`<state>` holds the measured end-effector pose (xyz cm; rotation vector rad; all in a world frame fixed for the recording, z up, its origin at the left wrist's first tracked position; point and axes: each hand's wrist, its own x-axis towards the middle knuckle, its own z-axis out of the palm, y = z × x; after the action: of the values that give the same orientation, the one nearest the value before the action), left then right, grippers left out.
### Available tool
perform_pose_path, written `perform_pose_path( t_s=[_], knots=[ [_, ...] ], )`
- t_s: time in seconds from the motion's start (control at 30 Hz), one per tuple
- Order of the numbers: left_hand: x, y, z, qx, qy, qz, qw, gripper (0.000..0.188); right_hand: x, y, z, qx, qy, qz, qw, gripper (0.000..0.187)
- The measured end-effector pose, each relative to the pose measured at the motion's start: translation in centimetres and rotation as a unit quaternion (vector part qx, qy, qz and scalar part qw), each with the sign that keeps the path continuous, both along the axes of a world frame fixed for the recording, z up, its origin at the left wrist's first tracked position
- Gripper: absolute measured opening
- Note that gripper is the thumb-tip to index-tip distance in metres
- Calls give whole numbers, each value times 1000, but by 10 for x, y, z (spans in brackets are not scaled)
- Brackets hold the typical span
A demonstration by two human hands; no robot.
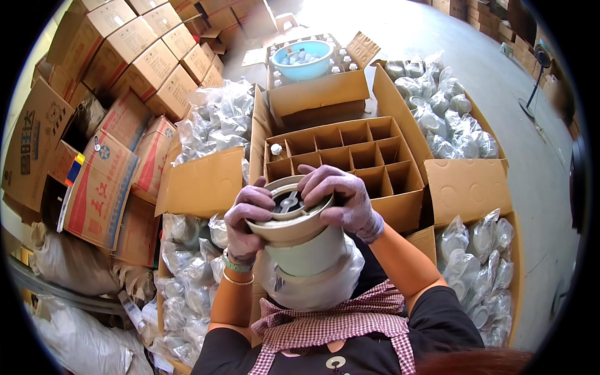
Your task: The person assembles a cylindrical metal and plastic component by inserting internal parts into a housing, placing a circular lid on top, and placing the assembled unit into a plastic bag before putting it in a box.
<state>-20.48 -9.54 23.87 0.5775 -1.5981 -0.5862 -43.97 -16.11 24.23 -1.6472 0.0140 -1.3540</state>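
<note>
Close to my chest I hold up a pale green cylindrical vessel (306, 255) with a wide beige collar. In its round top sits a dark recess crossed by a grey spoked piece (289, 202). A clear plastic bag (312, 292) surrounds its lower part. My gloved left hand (245, 217) grips the left side of the collar, fingers over the rim. Opposite it, my gloved right hand (339, 197) curls over the rim. Just beyond my hands stands a carton with cardboard dividers (340, 157); one white-capped bottle (276, 150) shows in a left compartment.
Open cartons of plastic-wrapped items (187, 275) flank me, with more wrapped items (478, 269) on the right. A blue basin (303, 70) rests on a crate of bottles ahead. Stacked boxes (134, 53) rise at left. A standing fan (536, 81) is far right.
</note>
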Motion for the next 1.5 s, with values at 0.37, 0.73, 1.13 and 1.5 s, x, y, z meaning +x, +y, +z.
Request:
perform_pose_path(
  t_s=[0.37, 0.73, 1.13, 1.5],
  knots=[
    [-11, -11, -5, 37, 9, 7, 999, 49, 5, -19, -20, 97, -32, 17, 995, 28],
    [-36, 32, 9, 35, -160, 184, 969, 38, 28, -34, -65, 267, -97, 215, 934, 42],
    [-38, 16, 24, 62, -197, 129, 970, 50, 10, -24, -47, 379, -88, 243, 889, 40],
    [-42, -37, -18, 113, 109, -69, 985, 49, -11, 40, 9, -37, 133, -320, 937, 15]
  ],
)
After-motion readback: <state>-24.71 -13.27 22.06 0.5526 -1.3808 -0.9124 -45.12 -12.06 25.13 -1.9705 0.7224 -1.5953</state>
